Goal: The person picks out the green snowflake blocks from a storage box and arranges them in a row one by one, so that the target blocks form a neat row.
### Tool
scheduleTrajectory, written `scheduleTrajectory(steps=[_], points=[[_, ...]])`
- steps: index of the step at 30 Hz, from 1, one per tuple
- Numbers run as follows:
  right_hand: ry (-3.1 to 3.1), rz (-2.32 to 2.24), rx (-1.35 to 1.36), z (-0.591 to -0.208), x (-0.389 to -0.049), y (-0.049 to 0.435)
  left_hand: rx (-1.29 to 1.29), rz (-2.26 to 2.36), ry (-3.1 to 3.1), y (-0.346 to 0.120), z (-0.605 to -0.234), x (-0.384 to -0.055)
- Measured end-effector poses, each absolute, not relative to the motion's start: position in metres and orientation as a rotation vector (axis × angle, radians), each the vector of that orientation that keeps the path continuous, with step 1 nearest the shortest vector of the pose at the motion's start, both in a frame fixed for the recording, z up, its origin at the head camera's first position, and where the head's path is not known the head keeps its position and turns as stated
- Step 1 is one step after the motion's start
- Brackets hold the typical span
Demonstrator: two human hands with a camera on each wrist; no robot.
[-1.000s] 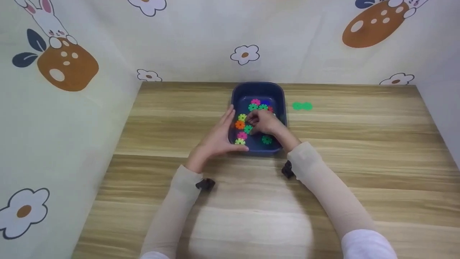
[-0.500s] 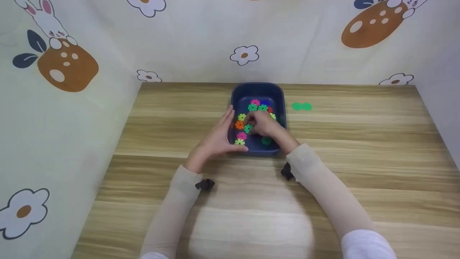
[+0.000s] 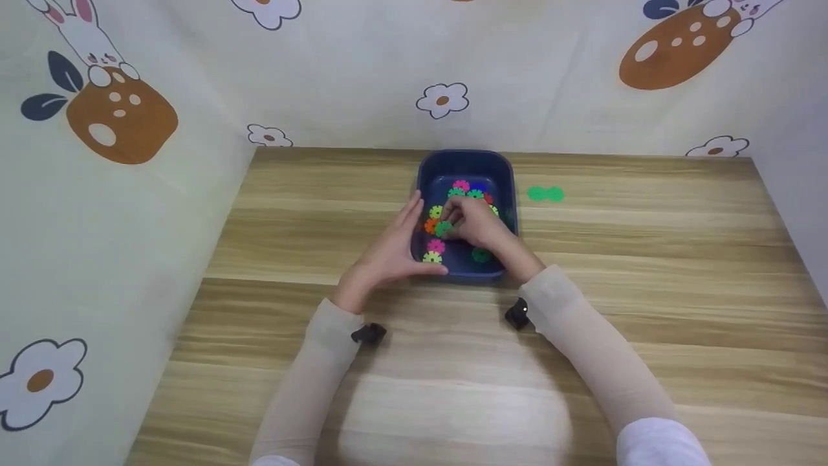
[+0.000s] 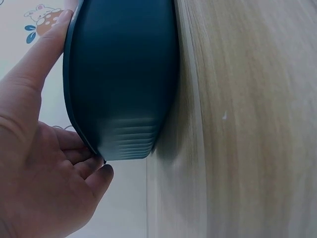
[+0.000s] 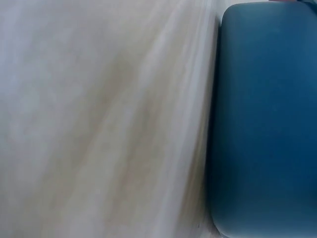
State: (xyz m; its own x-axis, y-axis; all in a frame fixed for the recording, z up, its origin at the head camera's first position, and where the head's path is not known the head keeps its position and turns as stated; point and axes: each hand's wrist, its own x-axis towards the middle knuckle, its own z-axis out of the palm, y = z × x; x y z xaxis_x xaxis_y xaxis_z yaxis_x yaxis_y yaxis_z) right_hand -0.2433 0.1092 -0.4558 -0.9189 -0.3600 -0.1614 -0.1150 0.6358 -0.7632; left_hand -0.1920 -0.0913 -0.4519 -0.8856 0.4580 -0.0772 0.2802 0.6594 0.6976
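Observation:
My left hand (image 3: 392,251) spans the near-left corner of a dark blue plastic tray (image 3: 467,274), thumb along the front rim and straight fingers against the left rim. In the left wrist view, the thumb and fingers (image 4: 37,59) touch the tray's rim (image 4: 68,74) from outside. Inside the tray, my right hand (image 3: 477,222) pinches a green snowflake disc (image 3: 443,228), close over an orange snowflake disc (image 3: 431,225). Yellow (image 3: 432,257) and pink (image 3: 436,246) discs lie nearer the front. The right wrist view shows the tray's outer wall (image 5: 267,119) but hides the hand.
Several more discs lie in the tray, including a pink one (image 3: 460,186) at the back and a dark green one (image 3: 480,255) at front right. Two joined green discs (image 3: 546,194) lie right of the tray on the wooden table (image 3: 647,259). A patterned cloth wall (image 3: 362,77) stands behind.
The green disc in the right fingers has shifted slightly up and left, and now overlaps the orange disc. The left hand and tray stay in place.

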Motion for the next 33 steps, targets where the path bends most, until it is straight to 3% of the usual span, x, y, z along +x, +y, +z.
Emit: scheduleTrajectory(steps=[33], points=[[2.444, -1.512, -0.425, -0.446, -0.241, 0.118, 0.594, 1.014, 2.660, -0.091, -0.449, -0.190]])
